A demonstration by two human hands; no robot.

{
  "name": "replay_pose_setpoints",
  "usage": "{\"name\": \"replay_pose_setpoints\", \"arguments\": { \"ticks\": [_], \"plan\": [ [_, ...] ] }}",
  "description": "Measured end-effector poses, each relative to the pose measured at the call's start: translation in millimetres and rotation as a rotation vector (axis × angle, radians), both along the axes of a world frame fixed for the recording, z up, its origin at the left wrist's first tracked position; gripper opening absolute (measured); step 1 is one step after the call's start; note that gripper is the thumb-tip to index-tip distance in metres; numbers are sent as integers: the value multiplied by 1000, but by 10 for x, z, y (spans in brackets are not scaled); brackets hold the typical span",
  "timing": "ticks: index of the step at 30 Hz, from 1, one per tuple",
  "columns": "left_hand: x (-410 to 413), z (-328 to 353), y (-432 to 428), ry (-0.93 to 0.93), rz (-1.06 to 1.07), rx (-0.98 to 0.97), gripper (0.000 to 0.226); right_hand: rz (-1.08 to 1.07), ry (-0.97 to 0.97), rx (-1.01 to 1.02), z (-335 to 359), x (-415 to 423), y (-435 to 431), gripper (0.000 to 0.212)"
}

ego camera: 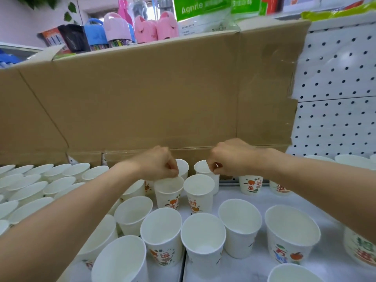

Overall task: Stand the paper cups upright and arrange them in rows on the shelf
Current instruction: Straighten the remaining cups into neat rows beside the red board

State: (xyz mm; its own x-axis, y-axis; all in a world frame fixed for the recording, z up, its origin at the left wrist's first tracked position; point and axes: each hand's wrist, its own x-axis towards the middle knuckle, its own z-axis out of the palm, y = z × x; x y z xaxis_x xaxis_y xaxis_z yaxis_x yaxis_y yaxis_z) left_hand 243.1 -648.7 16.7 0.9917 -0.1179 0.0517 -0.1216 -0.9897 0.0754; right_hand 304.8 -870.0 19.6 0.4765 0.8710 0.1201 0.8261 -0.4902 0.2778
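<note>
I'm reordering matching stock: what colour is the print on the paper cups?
Orange-red with green touches on white paper cups, clearest in the head view.

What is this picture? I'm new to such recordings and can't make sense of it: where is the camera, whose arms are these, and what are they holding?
There is no machine here, only a person working with bare hands. The single picture comes from a camera worn on the person's head, looking forward and down, so both arms reach in from the bottom. The left hand pinches the back rim of a printed cup. The right hand pinches the rim of a second cup just behind and to the right. Many other paper cups stand upright on the white shelf. A cardboard sheet stands behind them, with a pegboard to its right.
</note>
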Motion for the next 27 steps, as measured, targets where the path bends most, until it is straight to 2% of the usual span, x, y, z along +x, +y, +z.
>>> {"name": "replay_pose_setpoints", "arguments": {
  "ticks": [4,8,13,18,22,27],
  "plan": [
    [39,-9,-56,-20,33,-26,40,1,-23,-44,5,-6,-97,9],
    [55,0,-123,19,17,10,18,-22,-46,-74,33,25,-191,7],
    [71,17,-206,30,-22,31,7,-39,-45,-89,21,54,-244,5],
    [121,-6,-289,-58,-41,-21,9,-63,-36,-104,13,51,-257,5],
    [129,-18,-394,-40,-84,-116,9,-70,-40,-101,8,46,-282,7],
    [152,-24,-447,-36,-101,-128,8,-80,-41,-90,10,38,-310,7]
  ]
}}
